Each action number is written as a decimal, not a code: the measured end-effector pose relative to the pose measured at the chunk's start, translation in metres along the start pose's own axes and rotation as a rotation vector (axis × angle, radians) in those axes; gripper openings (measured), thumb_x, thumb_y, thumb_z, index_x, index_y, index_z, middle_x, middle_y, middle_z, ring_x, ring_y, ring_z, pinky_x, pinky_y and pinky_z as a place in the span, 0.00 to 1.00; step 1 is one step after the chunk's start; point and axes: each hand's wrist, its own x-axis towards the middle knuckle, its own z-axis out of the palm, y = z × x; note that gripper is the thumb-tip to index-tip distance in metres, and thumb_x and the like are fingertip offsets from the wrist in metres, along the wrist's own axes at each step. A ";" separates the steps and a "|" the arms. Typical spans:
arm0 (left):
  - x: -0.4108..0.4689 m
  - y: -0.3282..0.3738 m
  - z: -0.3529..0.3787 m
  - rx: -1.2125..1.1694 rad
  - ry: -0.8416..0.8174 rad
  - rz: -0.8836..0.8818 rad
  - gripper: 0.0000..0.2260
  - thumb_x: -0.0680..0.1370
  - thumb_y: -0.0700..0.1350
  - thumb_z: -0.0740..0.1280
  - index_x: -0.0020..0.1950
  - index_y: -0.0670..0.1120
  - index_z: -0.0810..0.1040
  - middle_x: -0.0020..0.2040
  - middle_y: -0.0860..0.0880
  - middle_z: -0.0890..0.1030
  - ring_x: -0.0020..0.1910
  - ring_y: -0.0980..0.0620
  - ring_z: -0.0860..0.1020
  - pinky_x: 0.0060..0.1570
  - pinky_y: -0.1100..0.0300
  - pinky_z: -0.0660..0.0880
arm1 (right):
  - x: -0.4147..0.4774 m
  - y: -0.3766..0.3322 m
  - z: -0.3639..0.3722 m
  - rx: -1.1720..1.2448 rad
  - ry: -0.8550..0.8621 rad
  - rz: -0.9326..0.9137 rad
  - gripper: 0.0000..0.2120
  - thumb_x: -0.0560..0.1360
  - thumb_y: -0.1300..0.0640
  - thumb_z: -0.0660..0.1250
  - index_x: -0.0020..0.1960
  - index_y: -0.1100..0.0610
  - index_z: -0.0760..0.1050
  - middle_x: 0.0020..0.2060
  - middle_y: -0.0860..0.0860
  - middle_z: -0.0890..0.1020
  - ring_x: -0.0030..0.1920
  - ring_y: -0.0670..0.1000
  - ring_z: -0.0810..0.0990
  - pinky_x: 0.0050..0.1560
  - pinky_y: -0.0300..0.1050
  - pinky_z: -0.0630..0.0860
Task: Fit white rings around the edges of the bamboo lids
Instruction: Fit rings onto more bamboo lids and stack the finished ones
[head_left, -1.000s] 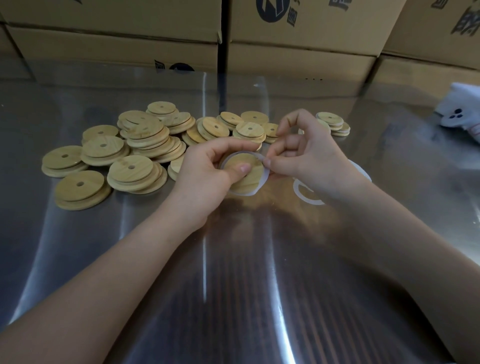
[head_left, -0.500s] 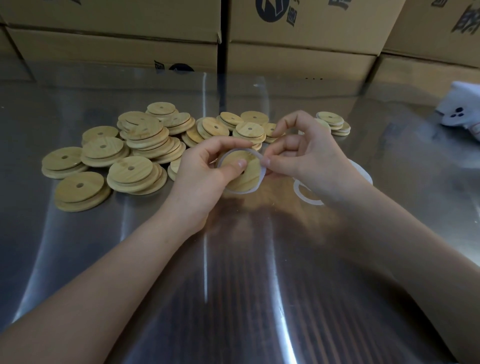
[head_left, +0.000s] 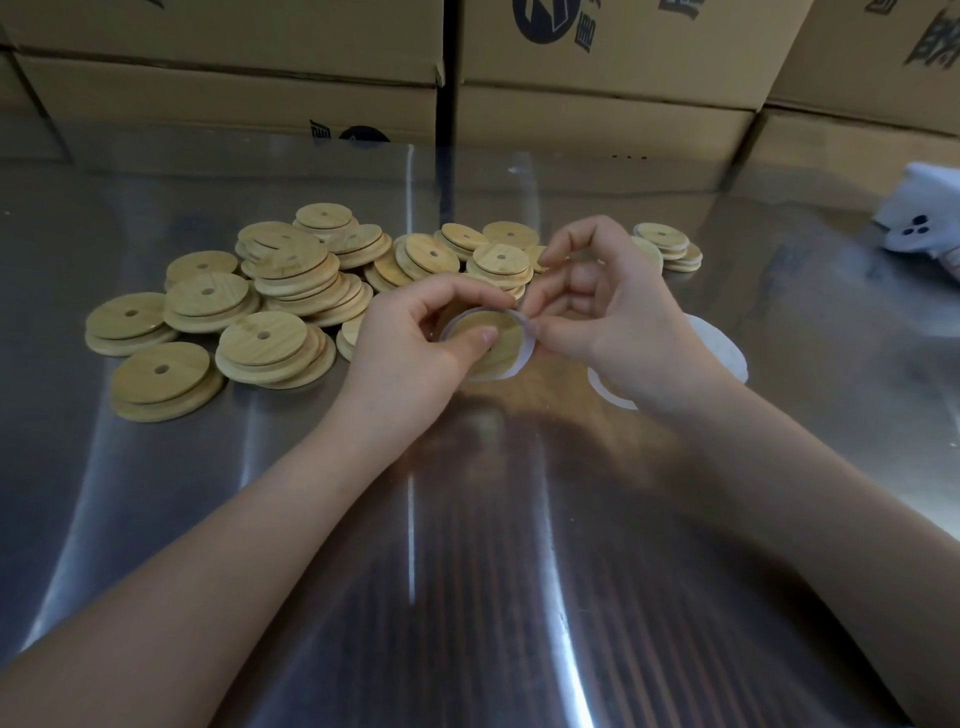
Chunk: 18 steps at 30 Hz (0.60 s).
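The left hand (head_left: 415, 343) grips a lid (head_left: 498, 338) near the worktop's (head_left: 519, 571) middle, thumb steadying its face, so the right hand (head_left: 618, 322) can pinch the ring (head_left: 525, 349) and work it around its edge.

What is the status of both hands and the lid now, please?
Left hand grips bamboo lid. Right hand pinches white ring at lid's right edge; ring only partly seated. Nothing in the way.

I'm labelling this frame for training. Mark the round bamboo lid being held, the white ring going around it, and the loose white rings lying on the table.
Round bamboo lid (head_left: 501, 338), head view: bare top face.
White ring (head_left: 530, 349), head view: right-hand stretch.
Loose white rings (head_left: 724, 345), head view: far right arc.
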 end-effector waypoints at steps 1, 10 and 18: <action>0.000 0.000 0.001 0.017 0.007 0.009 0.16 0.73 0.32 0.71 0.46 0.54 0.82 0.45 0.57 0.84 0.49 0.59 0.81 0.51 0.65 0.76 | 0.000 0.000 0.001 -0.013 0.008 -0.004 0.18 0.66 0.65 0.71 0.49 0.51 0.67 0.35 0.50 0.82 0.35 0.50 0.77 0.42 0.46 0.77; -0.002 0.004 0.003 0.104 0.028 0.056 0.17 0.73 0.32 0.71 0.46 0.56 0.80 0.45 0.60 0.82 0.49 0.63 0.80 0.51 0.70 0.74 | 0.001 0.000 -0.002 -0.103 -0.020 -0.098 0.19 0.70 0.69 0.68 0.49 0.50 0.65 0.35 0.54 0.80 0.37 0.52 0.77 0.45 0.46 0.76; -0.002 0.006 0.002 0.059 -0.009 0.050 0.17 0.73 0.30 0.70 0.46 0.53 0.80 0.44 0.59 0.81 0.47 0.65 0.79 0.48 0.72 0.73 | 0.003 0.001 -0.005 -0.160 -0.007 -0.106 0.20 0.69 0.68 0.69 0.48 0.49 0.64 0.35 0.54 0.81 0.37 0.59 0.78 0.45 0.50 0.77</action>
